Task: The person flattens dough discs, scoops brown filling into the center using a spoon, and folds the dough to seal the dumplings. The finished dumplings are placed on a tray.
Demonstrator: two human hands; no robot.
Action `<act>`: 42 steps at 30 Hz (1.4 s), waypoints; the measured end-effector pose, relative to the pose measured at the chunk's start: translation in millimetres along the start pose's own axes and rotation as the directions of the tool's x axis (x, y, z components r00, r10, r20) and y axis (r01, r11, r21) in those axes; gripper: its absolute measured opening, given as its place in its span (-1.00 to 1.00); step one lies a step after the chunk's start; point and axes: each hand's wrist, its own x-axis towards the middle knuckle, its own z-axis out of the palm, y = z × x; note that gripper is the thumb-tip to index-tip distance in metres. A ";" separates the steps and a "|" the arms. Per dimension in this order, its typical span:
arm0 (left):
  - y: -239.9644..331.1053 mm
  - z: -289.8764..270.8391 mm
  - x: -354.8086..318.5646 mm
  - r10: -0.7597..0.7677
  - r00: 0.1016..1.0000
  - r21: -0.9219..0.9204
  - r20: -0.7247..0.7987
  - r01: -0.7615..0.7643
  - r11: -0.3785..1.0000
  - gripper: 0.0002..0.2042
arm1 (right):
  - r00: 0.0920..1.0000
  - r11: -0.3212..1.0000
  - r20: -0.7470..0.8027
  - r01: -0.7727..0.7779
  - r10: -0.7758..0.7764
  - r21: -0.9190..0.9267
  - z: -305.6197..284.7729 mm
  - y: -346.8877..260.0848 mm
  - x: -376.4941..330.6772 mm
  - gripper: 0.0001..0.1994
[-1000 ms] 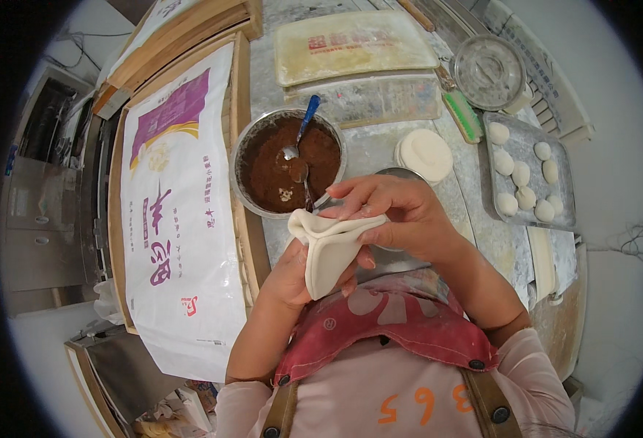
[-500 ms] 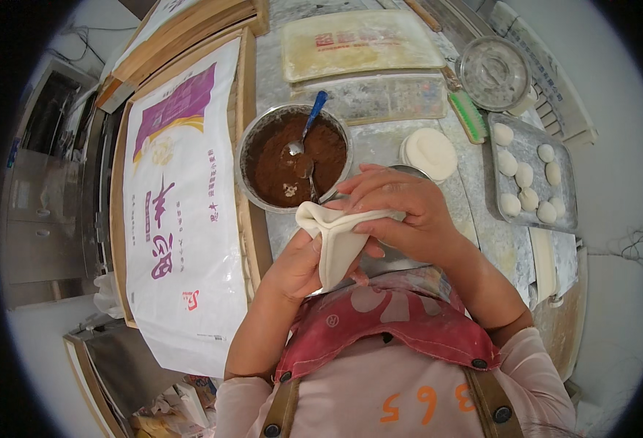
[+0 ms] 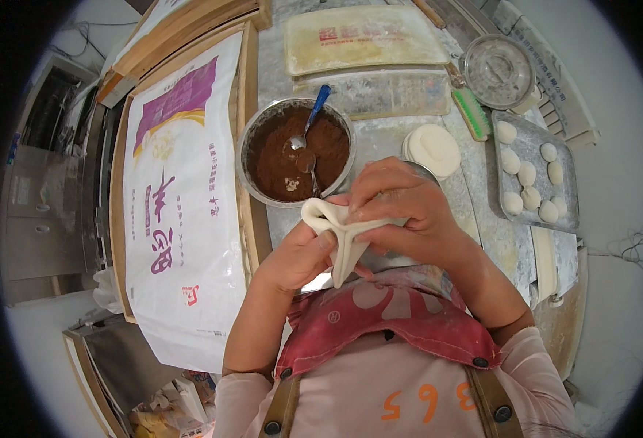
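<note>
Between my two hands is a white dough wrapper (image 3: 345,237), folded into a three-armed shape with its edges meeting near the middle. My left hand (image 3: 301,257) grips its left and lower side, the thumb near the centre seam. With fingers and thumb my right hand (image 3: 402,212) pinches the right-hand arm. Whatever lies inside the folds is hidden. Just beyond the hands stands a metal bowl (image 3: 245,171) of brown powdery filling (image 3: 274,150), holding a blue-handled spoon (image 3: 317,106) and a second spoon (image 3: 313,175). A stack of round dough wrappers (image 3: 434,150) lies beyond my right hand.
On the right, a metal tray (image 3: 515,157) holds several dough balls (image 3: 526,173). Near it are a green brush (image 3: 472,114) and a round transparent lid (image 3: 498,71). A yellowish plastic box (image 3: 365,40) sits at the back. A wooden frame (image 3: 257,226) with a white sack (image 3: 183,212) borders the left.
The right arm of the wrapper has been pinched closer together, and the lower flap is narrower. My right fingers have moved in toward the centre seam.
</note>
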 end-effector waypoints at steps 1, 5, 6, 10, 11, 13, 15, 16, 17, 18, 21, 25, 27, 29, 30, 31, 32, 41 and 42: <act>1.2 1.1 -0.8 0.022 1.000 0.102 -0.014 -0.021 0.995 -0.31 | 0.998 0.996 0.013 -0.067 0.066 0.059 -1.4 -6.9 -0.4 -0.69; 2.1 1.0 -7.3 -0.087 0.995 0.247 -0.040 0.094 0.964 -0.28 | 0.957 0.800 -0.009 -0.236 0.288 0.552 5.8 8.1 -0.5 -0.57; 0.2 0.9 -11.5 -0.166 0.985 0.216 -0.045 0.172 0.961 -0.26 | 0.937 0.738 0.134 -0.337 0.321 0.585 2.7 7.6 0.5 -0.56; -9.3 13.4 -12.2 -0.157 0.945 -0.018 -0.287 0.158 0.987 0.04 | 0.867 0.618 0.397 -0.495 0.303 0.611 -2.1 8.7 4.6 -0.59; -6.6 9.0 -13.1 -0.151 0.967 -0.086 -0.206 0.136 0.987 0.11 | 0.878 0.626 0.388 -0.473 0.279 0.620 -0.5 12.6 3.6 -0.62; -13.3 1.1 -13.0 -0.055 0.989 -0.209 -0.137 0.025 0.978 0.23 | 0.915 0.675 0.297 -0.403 0.274 0.618 -1.7 17.0 -1.0 -0.67; -18.7 -8.7 -10.7 0.072 0.997 -0.286 0.025 -0.062 0.956 0.28 | 0.947 0.756 0.200 -0.322 0.252 0.570 -1.8 17.1 -3.5 -0.71; -21.0 -9.5 -12.6 0.097 0.995 -0.238 0.037 -0.086 0.967 0.21 | 0.962 0.808 0.154 -0.274 0.226 0.522 -0.6 15.3 -2.8 -0.73; -20.1 -5.9 -13.0 0.123 0.991 -0.190 0.047 -0.112 0.975 0.15 | 0.974 0.853 0.111 -0.225 0.196 0.472 0.4 13.4 -2.6 -0.74; -18.6 -2.3 -11.9 0.071 0.997 -0.132 -0.038 -0.075 0.988 0.09 | 0.977 0.874 0.096 -0.212 0.189 0.437 1.0 11.5 -3.5 -0.75; -18.0 -0.7 -10.7 0.002 0.983 -0.074 -0.185 -0.016 0.997 -0.06 | 0.990 0.930 0.050 -0.142 0.133 0.340 1.8 9.4 -5.2 -0.77; -25.3 -9.0 -12.3 0.052 0.991 -0.178 -0.121 -0.073 0.981 -0.17 | 1.000 0.983 0.009 -0.029 0.028 0.180 0.5 9.5 -7.0 -0.76; -25.4 -10.2 -12.3 0.046 0.990 -0.184 -0.135 -0.071 0.980 -0.20 | 1.000 0.997 -0.005 -0.008 0.008 0.078 -0.6 7.6 -7.2 -0.76; -25.7 -10.3 -12.8 0.032 0.984 -0.195 -0.176 -0.066 0.979 -0.22 | 1.000 1.000 -0.021 0.000 0.000 -0.016 -1.0 6.7 -7.6 -0.75; -24.2 -10.7 -12.8 0.042 0.989 -0.177 -0.143 -0.067 0.982 -0.22 | 0.999 0.999 -0.026 -0.040 0.040 -0.018 -0.7 4.9 -7.7 -0.74; -21.3 -11.3 -12.7 0.052 0.993 -0.160 -0.109 -0.069 0.985 -0.23 | 0.996 0.997 -0.031 -0.081 0.080 -0.021 -0.4 1.9 -7.5 -0.73; -19.4 -10.7 -13.0 0.061 0.995 -0.143 -0.077 -0.071 0.987 -0.23 | 0.992 0.992 -0.035 -0.122 0.122 -0.022 -0.5 -1.3 -6.6 -0.72; -24.7 -12.1 -11.0 -0.067 0.944 -0.035 -0.324 0.059 0.998 -0.44 | 0.998 1.000 0.066 -0.006 0.005 0.005 2.0 -0.9 -0.9 -0.66; -25.3 -12.7 -11.6 -0.062 0.946 -0.036 -0.319 0.053 0.998 -0.44 | 0.998 1.000 0.061 0.004 -0.004 -0.005 2.3 0.2 -1.8 -0.66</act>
